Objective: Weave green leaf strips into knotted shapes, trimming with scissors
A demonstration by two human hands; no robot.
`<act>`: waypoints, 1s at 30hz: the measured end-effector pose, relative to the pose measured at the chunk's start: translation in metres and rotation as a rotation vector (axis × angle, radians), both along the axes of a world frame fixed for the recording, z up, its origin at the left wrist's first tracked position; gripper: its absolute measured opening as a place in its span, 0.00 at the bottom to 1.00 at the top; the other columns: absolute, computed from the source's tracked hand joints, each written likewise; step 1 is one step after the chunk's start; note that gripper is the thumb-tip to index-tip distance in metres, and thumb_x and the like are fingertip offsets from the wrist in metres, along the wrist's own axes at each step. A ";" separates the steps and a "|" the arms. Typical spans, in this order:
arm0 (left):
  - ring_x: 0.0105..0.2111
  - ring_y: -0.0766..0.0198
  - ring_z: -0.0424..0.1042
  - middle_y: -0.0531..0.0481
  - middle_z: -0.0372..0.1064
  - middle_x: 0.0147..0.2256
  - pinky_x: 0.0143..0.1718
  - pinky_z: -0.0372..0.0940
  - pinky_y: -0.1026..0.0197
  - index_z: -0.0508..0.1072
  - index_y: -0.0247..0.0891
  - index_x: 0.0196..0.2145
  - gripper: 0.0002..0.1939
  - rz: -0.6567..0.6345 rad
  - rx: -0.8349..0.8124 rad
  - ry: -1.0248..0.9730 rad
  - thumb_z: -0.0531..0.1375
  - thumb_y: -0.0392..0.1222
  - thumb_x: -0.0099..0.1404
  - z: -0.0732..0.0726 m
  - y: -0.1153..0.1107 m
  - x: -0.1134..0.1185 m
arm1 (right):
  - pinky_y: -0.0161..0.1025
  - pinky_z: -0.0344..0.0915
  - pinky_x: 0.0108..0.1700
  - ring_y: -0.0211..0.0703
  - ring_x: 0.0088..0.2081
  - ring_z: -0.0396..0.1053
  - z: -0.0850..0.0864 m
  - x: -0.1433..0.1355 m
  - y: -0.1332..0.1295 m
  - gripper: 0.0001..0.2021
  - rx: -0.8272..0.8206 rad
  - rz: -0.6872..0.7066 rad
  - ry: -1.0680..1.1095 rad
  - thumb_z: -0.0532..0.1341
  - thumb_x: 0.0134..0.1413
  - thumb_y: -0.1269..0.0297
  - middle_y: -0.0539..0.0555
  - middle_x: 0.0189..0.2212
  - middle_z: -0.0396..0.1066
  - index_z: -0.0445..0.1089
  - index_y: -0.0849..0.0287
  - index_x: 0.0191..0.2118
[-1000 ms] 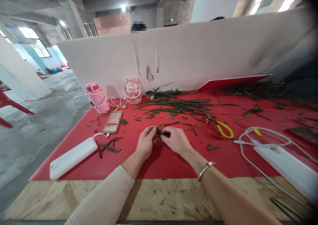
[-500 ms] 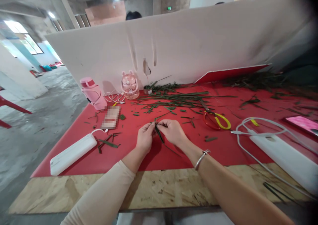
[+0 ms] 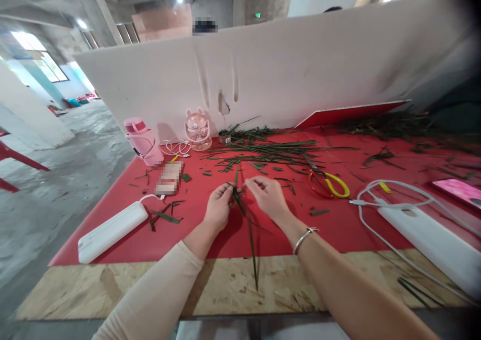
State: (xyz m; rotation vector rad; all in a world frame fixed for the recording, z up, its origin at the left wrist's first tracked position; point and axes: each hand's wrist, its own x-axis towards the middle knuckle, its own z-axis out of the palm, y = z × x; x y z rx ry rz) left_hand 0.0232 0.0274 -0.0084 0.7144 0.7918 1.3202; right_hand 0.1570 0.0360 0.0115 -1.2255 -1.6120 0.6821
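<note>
In the middle of the red-covered table, my left hand (image 3: 218,206) pinches narrow green leaf strips (image 3: 240,205) between thumb and fingertips. One long strip hangs toward me over the bare board edge, and a short end points up past the fingers. My right hand (image 3: 267,196), with a silver bracelet at its wrist, is just to the right, thumb and fingertips pressed together. Whatever it may hold is too small to make out. To the right of it lie scissors (image 3: 327,182) with red and yellow handles.
Long leaf strips (image 3: 270,149) lie behind my hands, near a small tin (image 3: 224,137). At left are a pink bottle (image 3: 145,142), a clear pink bottle (image 3: 198,129) and a white power bank (image 3: 112,232). Another power bank (image 3: 428,240) with a cable lies right. A white partition (image 3: 278,74) stands behind.
My right hand has moved slightly right, away from the left fingertips. A long leaf strip now hangs down toward the table's front edge, and a short end shows above the left hand.
</note>
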 end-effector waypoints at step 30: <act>0.28 0.70 0.70 0.49 0.72 0.29 0.29 0.61 0.69 0.71 0.34 0.36 0.17 0.001 -0.024 -0.019 0.66 0.34 0.45 0.001 0.002 -0.002 | 0.31 0.56 0.24 0.34 0.22 0.59 -0.003 0.004 0.001 0.10 -0.071 0.179 -0.094 0.58 0.47 0.58 0.47 0.20 0.64 0.66 0.60 0.25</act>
